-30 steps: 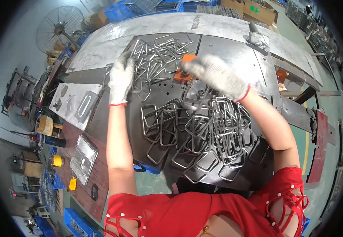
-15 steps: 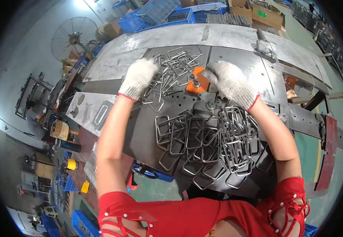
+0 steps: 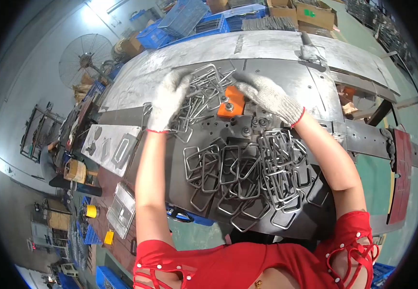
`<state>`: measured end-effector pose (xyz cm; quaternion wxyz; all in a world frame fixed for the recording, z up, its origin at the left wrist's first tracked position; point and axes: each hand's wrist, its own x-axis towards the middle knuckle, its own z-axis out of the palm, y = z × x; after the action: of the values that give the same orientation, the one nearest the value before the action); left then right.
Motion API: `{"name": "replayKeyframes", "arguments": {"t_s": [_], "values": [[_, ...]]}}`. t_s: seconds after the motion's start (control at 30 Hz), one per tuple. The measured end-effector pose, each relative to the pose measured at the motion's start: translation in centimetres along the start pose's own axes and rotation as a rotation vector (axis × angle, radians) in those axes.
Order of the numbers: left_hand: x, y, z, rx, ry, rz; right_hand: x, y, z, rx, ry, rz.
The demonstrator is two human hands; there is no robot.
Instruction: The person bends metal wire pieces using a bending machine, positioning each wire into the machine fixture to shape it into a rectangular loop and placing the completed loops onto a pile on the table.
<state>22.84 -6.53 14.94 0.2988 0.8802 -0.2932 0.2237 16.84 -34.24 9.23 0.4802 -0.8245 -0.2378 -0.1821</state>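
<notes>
My left hand (image 3: 169,100), in a white knit glove, is closed at the left of a pile of shiny bent wire pieces (image 3: 197,108). A bent wire loop (image 3: 211,69) stretches from its fingertips over the pile. My right hand (image 3: 271,98), gloved too, hovers above an orange block (image 3: 231,102) with bolts on it, thumb and fingers apart and nothing visible between them. Below the block sits a dark metal fixture (image 3: 246,129) with round posts. Nearer my body, many dark rectangular wire frames (image 3: 240,168) lie heaped and overlapping.
A metal plate (image 3: 110,147) with rectangular outlines lies left of the work table (image 3: 170,168). Blue crates (image 3: 189,19) and cardboard boxes (image 3: 315,17) stand beyond the far edge. A large fan (image 3: 85,60) is at the upper left; a person (image 3: 49,166) is at the far left.
My right hand has moved left and its fingers now point toward the pile. A wire loop now shows raised at my left fingertips. The whole view has shifted with the head.
</notes>
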Motion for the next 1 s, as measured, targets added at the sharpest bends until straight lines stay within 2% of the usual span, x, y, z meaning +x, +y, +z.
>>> {"name": "replayKeyframes", "arguments": {"t_s": [0.07,0.13,0.17,0.23,0.27,0.37,0.5,0.63,0.67,0.77,0.9,1.0], "values": [[-0.6,1.9,2.3,-0.210,-0.027,-0.108,-0.3,0.9,0.0,0.030,-0.095,-0.012],[-0.3,2.2,4.3,-0.184,0.003,0.001,0.1,-3.0,-1.3,0.321,-0.213,0.385],[-0.4,2.6,4.8,-0.192,0.018,0.056,0.3,-2.2,-1.4,0.348,-0.149,0.374],[-1.0,3.7,5.1,-0.392,0.094,-0.135,0.9,0.3,-1.8,0.403,-0.019,0.352],[-1.1,3.9,5.3,-0.491,0.133,-0.231,0.9,-0.8,-3.2,0.123,0.032,0.242],[-1.8,1.9,6.4,-0.799,0.123,-0.387,0.3,-1.0,-3.8,-0.578,-0.006,-0.096],[-2.2,1.0,6.5,-0.896,0.098,-0.446,-0.4,-2.5,-2.1,-0.799,-0.391,0.031],[-2.3,1.5,6.2,-0.739,0.075,-0.394,-0.1,-3.1,-2.3,-0.854,-0.212,0.001],[-2.3,1.4,6.3,-0.772,0.069,-0.410,-0.5,-2.8,-2.7,-0.855,-0.097,-0.053],[-2.5,0.8,6.9,-0.866,0.048,-0.446,-1.1,-1.4,-2.9,-0.946,-0.013,-0.100],[-2.5,0.5,6.8,-0.911,0.077,-0.446,-0.9,-1.0,-2.7,-0.842,0.036,-0.268],[-2.4,0.4,6.5,-0.937,0.089,-0.425,-1.1,-2.0,-2.8,-0.967,0.122,-0.226]]}}
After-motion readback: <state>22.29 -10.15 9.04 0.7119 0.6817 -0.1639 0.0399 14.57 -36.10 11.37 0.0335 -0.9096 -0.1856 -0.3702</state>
